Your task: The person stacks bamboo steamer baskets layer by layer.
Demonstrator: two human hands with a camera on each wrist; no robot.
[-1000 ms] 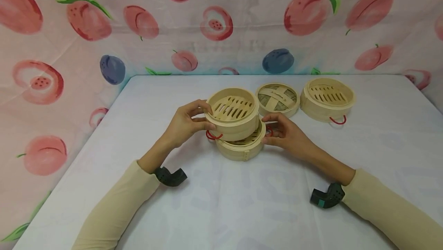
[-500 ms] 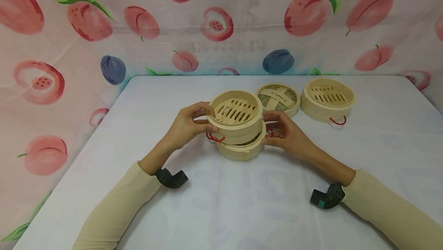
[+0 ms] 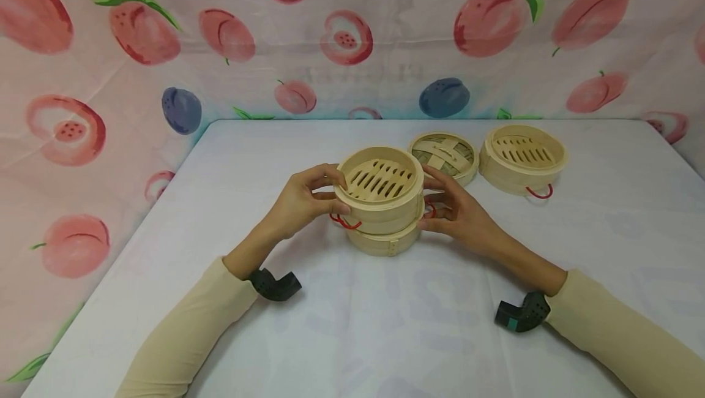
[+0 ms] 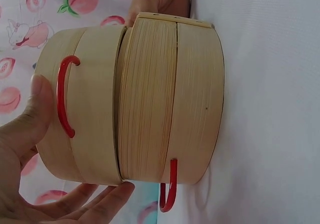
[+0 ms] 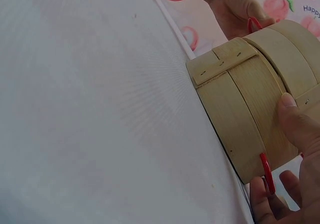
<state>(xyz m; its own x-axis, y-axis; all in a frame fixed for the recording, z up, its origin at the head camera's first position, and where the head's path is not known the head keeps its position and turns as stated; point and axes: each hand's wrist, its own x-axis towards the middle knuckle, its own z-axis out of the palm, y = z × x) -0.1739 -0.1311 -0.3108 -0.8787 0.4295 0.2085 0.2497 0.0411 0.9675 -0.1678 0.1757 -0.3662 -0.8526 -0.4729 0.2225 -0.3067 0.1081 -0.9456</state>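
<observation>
My left hand grips the upper bamboo steamer basket at its left side, thumb in front and fingers at the rim. This basket sits over the lower bamboo steamer basket, nearly lined up with it. A thin dark seam runs between the two in the left wrist view, beside the upper basket's red handle. From the right, my right hand holds the lower basket, its thumb pressed near the seam. Other fingers of that hand lie by the lower red handle. Slots show in the upper basket's floor.
Behind the stack lies a woven bamboo lid, close to the upper basket's right side. Another bamboo steamer basket with a red handle stands farther right. A white cloth covers the table, and a fruit-print curtain hangs behind.
The upper basket has moved right and down with my left hand, covering the lower basket's slotted floor. My right fingers have shifted up slightly along the stack's side.
</observation>
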